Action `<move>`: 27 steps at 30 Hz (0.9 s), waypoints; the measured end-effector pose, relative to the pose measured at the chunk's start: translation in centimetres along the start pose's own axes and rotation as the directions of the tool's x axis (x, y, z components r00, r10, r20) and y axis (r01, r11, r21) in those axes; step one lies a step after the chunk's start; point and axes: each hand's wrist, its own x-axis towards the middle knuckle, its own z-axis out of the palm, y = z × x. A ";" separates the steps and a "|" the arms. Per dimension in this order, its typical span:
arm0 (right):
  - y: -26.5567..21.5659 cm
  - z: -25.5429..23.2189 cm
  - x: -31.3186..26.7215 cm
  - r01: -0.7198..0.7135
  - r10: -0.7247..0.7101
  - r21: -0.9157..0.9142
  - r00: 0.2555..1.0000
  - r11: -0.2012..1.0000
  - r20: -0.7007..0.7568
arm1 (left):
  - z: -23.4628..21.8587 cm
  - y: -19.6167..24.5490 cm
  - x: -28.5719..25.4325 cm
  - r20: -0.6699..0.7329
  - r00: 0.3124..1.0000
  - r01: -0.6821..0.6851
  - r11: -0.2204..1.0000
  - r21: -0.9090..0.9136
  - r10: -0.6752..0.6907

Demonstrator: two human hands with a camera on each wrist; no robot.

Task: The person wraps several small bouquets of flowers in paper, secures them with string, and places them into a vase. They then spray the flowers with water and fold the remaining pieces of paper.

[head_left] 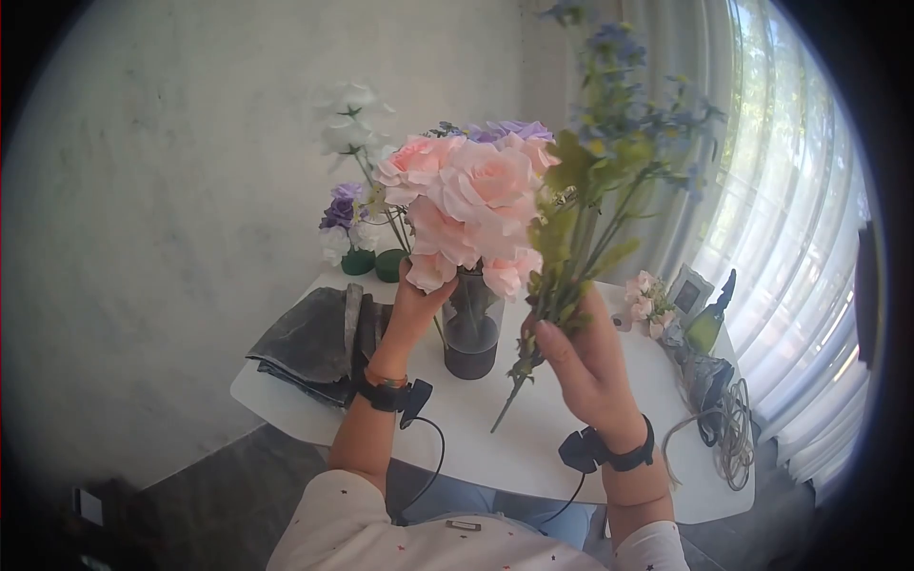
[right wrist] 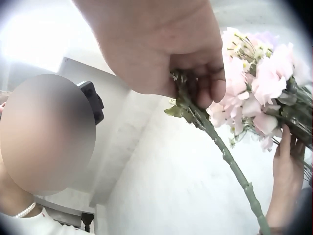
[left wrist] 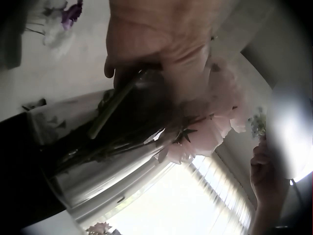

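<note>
In the head view my right hand (head_left: 595,366) grips a leafy spray of blue flowers (head_left: 619,133), blossoms up. Its bare green stem (right wrist: 232,164) runs out below my curled fingers in the right wrist view. At the vase's left side, just under the big pink roses (head_left: 481,190), is my left hand (head_left: 416,303). A cut green stem (left wrist: 115,107) sticks out from that hand's grip, alongside the glass; its blossom end is hidden. The clear vase (head_left: 473,328) with a dark base stands upright on the table and holds the roses, with purple blooms behind them.
White flowers (head_left: 352,124) and purple ones (head_left: 343,209) stand at the back left. A folded dark cloth (head_left: 309,333) lies on the left of the white table (head_left: 400,457). On the right are small pink flowers (head_left: 647,300), a frame (head_left: 689,289) and a coiled cable (head_left: 733,438).
</note>
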 end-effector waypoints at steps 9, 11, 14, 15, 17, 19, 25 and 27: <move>5.2 2.6 1.5 -0.035 0.023 -0.151 0.997 0.988 -0.080 | 2.9 -0.4 -2.0 -0.166 0.971 -0.130 0.965 0.226 0.170; 6.9 2.8 1.5 -0.019 -0.003 -0.176 0.992 0.984 -0.124 | 3.8 0.2 -2.9 -0.162 0.967 -0.160 0.964 0.214 0.196; 9.4 2.1 1.3 -0.004 -0.029 -0.167 0.980 0.986 -0.195 | 5.1 1.2 -4.2 -0.232 0.927 -0.196 0.907 0.372 0.296; 9.8 2.0 1.3 -0.003 -0.026 -0.129 0.975 0.992 -0.222 | 4.8 0.9 -4.5 -0.231 0.927 -0.195 0.908 0.372 0.294; 10.0 1.3 1.5 0.040 -0.065 -0.105 0.965 0.994 -0.252 | 3.8 0.0 -5.0 -0.173 0.935 -0.236 0.908 0.347 0.309; 10.2 0.4 1.5 -0.001 0.024 0.086 0.962 0.996 -0.271 | 3.5 0.4 -5.0 -0.173 0.943 -0.237 0.940 0.245 0.283; 10.4 -0.6 1.6 -0.042 0.052 0.046 0.970 0.998 -0.239 | 3.0 2.7 -3.2 -0.151 0.961 -0.221 0.972 0.079 0.231; 10.9 -0.7 1.8 -0.048 0.062 0.062 0.963 0.997 -0.261 | 3.0 2.7 -2.2 -0.125 0.973 -0.196 0.981 0.004 0.195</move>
